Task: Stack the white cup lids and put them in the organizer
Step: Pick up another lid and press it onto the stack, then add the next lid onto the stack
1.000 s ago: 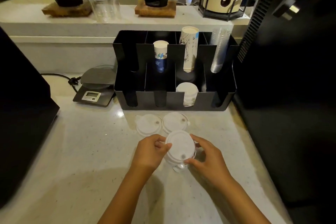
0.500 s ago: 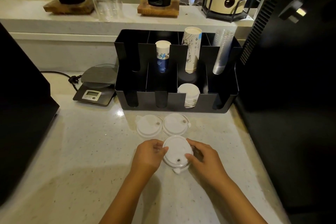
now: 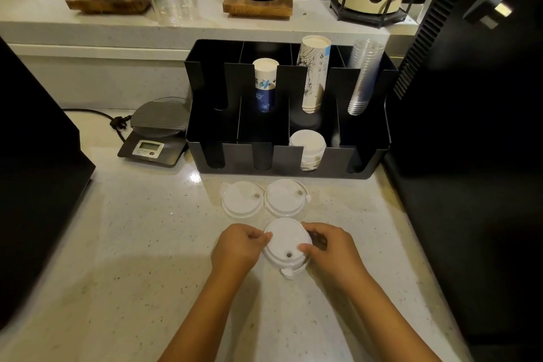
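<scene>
On the counter [image 3: 147,244], two lids [image 3: 241,199] [image 3: 285,197] sit side by side just in front of the organizer [image 3: 289,161], a lid stack [image 3: 286,244] nearer still between left hand [image 3: 236,247] and right hand [image 3: 332,253], a scale [image 3: 155,135] left of the organizer.

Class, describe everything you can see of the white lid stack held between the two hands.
The white lid stack looks like thin, glossy plastic: round lids nested flat, how many cannot be told. The top face shows a small round hole near its front edge, and a small tab sticks out at the front toward the person. It sits low over the pale speckled counter, in front of two single lids. The left hand pinches its left rim; the right hand holds the right rim.
</scene>
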